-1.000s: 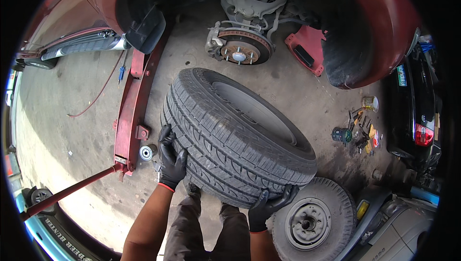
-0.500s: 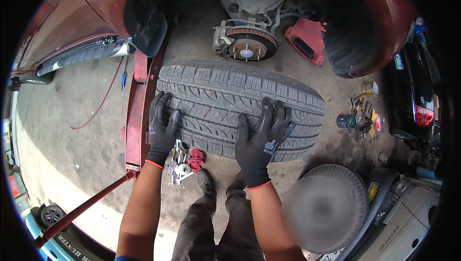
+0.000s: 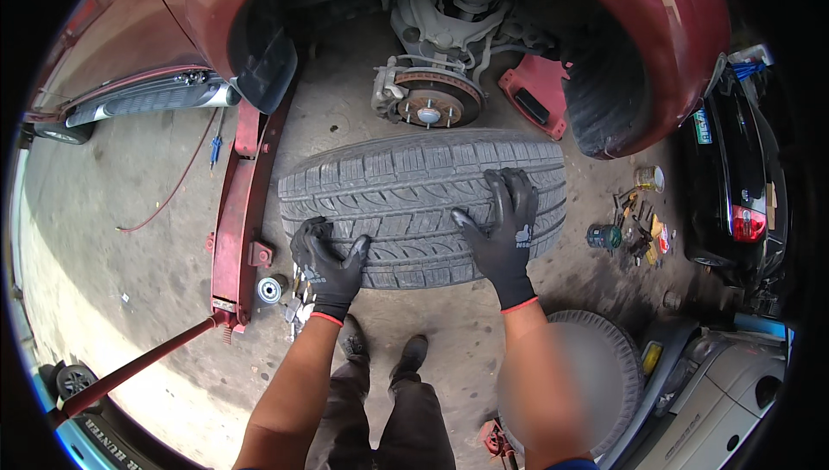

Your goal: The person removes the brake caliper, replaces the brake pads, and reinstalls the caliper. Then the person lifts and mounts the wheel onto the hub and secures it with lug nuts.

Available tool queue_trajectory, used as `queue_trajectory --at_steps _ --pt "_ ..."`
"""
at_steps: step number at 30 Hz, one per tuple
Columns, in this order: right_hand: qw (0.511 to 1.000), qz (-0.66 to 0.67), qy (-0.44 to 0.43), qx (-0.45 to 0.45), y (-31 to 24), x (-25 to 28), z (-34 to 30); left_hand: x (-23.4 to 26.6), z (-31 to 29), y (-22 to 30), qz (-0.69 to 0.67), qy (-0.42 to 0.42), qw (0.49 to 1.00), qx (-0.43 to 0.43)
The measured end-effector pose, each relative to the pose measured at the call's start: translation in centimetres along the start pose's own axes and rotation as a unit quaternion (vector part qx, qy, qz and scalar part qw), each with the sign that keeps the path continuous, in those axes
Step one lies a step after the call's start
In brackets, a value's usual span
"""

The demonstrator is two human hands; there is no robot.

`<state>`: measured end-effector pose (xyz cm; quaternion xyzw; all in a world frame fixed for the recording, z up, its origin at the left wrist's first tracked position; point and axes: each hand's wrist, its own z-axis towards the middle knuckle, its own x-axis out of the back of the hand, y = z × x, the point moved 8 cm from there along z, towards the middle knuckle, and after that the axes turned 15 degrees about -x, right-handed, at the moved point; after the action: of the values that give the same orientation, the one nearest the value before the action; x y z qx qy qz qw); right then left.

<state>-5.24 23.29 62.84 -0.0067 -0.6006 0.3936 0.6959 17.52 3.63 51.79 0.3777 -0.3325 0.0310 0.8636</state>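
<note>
A large black tire (image 3: 406,250) stands on its tread in front of me, tread facing up. My left hand (image 3: 328,263), in a black glove with a red cuff, curls over the tread near its left end, thumb apart from the fingers. My right hand (image 3: 505,232), gloved the same way, grips the tread toward the right end, its fingers reaching to the far side and thumb out to the left. Just beyond the tire is a bare wheel hub with a rusty brake disc (image 3: 427,111) and studs. The tire's side faces are mostly hidden.
A red floor jack (image 3: 231,241) stands at the left, under the raised red vehicle (image 3: 691,55). A blurred second tire (image 3: 617,366) lies at lower right. Tools and cans (image 3: 639,228) lie at right, near a black car (image 3: 734,168). A round canister (image 3: 272,288) sits beside the jack.
The tire has swung from a slant to nearly level across my view. Both hands have shifted right along the tread, and my left hand is also nearer to me. My view has shifted slightly.
</note>
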Motion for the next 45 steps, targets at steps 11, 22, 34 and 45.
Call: queue_trajectory --at_steps 11,22,34,45 --pt "0.999 0.029 -0.020 0.002 14.7 5.3 -1.9 -4.4 -8.1 14.7 0.016 -0.019 0.999 -0.037" --pt "0.985 0.054 0.069 -0.150 17.4 5.8 -16.1 -3.8 -7.6 12.3 -0.032 -0.089 0.977 -0.193" --pt "0.983 0.008 0.063 -0.171 -0.9 -1.6 -14.4 0.6 1.8 -3.5 0.036 -0.158 0.952 -0.259" --pt "0.990 -0.050 0.056 -0.122 -6.2 -5.8 4.6 -4.5 11.4 3.6 -0.079 -0.241 0.931 -0.262"
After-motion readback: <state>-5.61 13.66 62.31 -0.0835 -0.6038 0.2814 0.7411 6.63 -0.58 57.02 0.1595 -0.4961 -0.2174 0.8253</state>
